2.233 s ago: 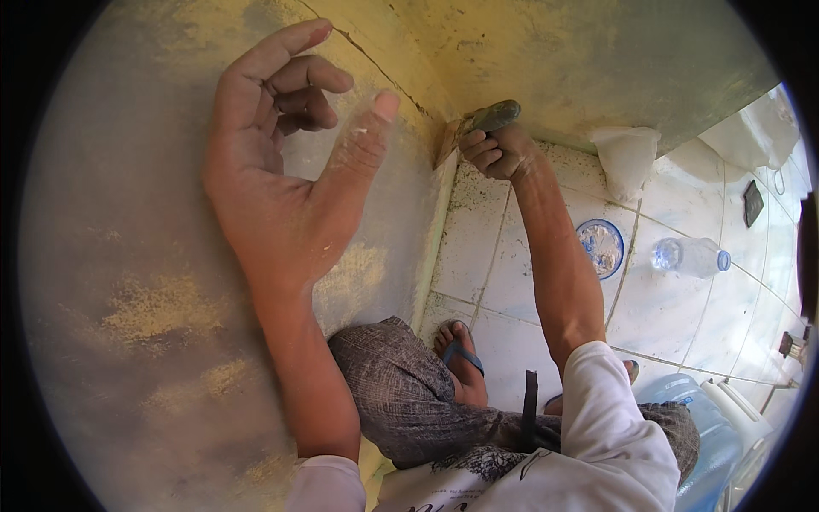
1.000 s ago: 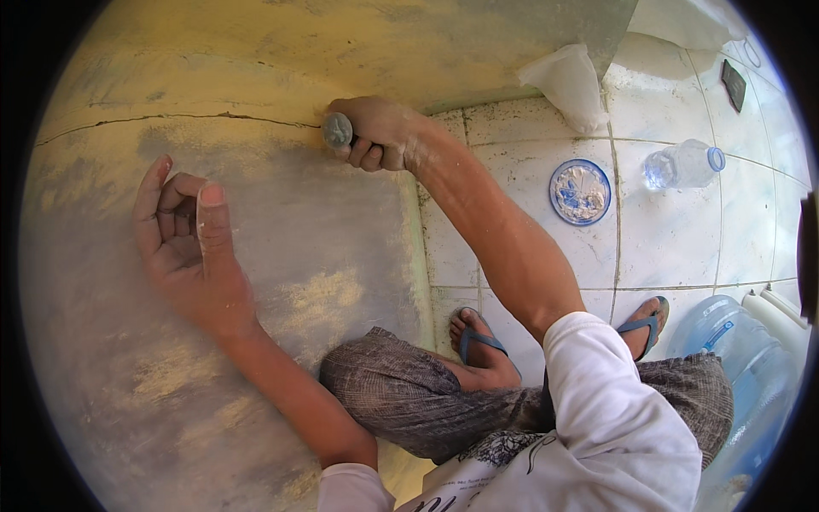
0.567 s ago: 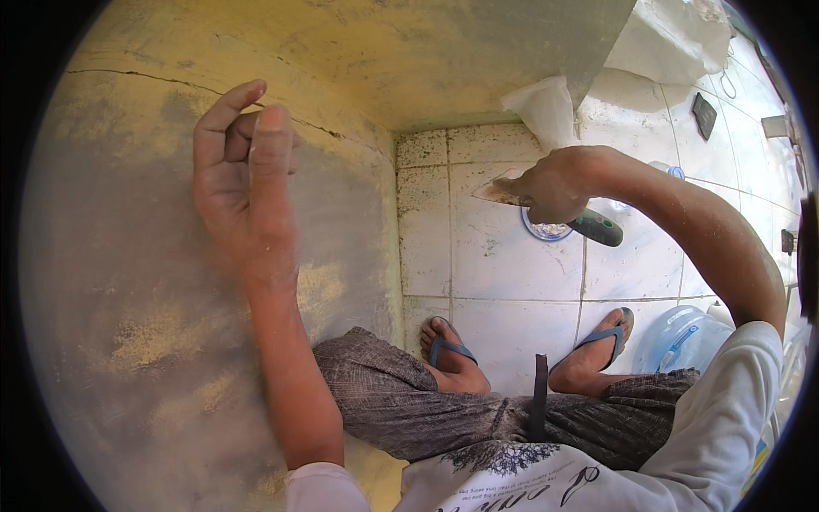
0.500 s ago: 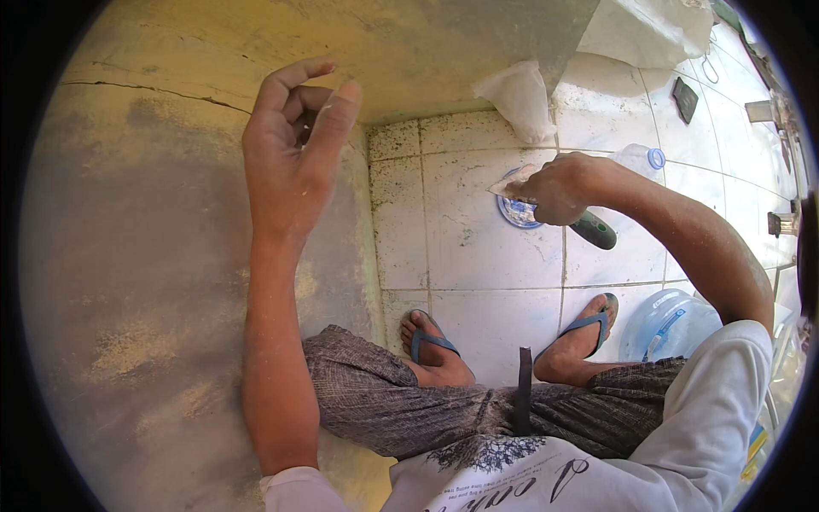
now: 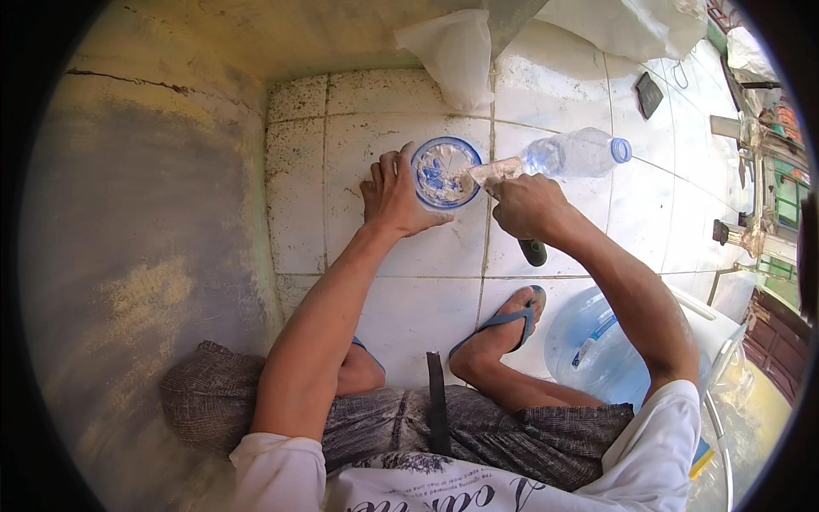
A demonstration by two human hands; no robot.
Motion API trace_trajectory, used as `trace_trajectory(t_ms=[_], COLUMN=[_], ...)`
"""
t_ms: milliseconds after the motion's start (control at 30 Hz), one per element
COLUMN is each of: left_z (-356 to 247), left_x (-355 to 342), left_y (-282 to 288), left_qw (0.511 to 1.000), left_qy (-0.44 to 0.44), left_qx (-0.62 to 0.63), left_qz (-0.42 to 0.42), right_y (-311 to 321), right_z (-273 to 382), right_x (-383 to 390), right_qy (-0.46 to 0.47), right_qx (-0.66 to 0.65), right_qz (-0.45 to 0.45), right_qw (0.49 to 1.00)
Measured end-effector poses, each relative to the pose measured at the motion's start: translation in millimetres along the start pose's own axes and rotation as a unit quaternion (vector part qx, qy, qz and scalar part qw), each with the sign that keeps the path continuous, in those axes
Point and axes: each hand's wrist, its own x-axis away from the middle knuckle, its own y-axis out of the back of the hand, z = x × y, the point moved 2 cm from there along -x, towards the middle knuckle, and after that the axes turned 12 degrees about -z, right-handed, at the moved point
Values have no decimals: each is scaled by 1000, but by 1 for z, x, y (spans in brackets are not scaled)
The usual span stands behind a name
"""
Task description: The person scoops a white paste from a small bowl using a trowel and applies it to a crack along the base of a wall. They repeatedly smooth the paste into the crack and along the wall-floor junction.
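Observation:
A round blue-rimmed bowl with whitish paste smeared over its inside stands on the tiled floor. My left hand curves around the bowl's left side, fingers at the rim and thumb along its near side. In my right hand is a putty knife, its blade coated with pale paste. The blade's tip reaches the bowl's right rim. The knife's dark green handle sticks out below my right fist.
A clear plastic bottle with a blue neck lies right of the bowl. Behind are a white plastic bag and a dark flat piece. A large bluish water jug sits by my right foot. A cracked, patchy wall rises at left.
My left hand has come down from the wall to the bowl. My right hand has drawn the putty knife from above the bowl to its right edge. The view has shifted right.

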Motion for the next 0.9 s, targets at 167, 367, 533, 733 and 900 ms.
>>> trace_trajectory(t_ms=[167, 367, 533, 733, 900], left_z=[1, 1, -12, -8, 8], left_x=[3, 16, 36, 31, 27], left_y=[-23, -27, -51, -51, -49], left_qw=[999, 995, 984, 982, 987], left_qy=[20, 37, 97, 96, 53], left_qx=[-2, -8, 10, 41, 31], left_qz=[-33, -95, -149, -156, -147], right_y=[-2, 5, -8, -5, -16], right_z=[-4, 1, -5, 8, -5], right_x=[12, 29, 25, 34, 23], right_qy=[4, -35, -27, -28, -47], right_qx=[22, -32, -68, -94, -308], right_qz=[10, 27, 20, 17, -36], right_qw=[1000, 999, 997, 995, 950])
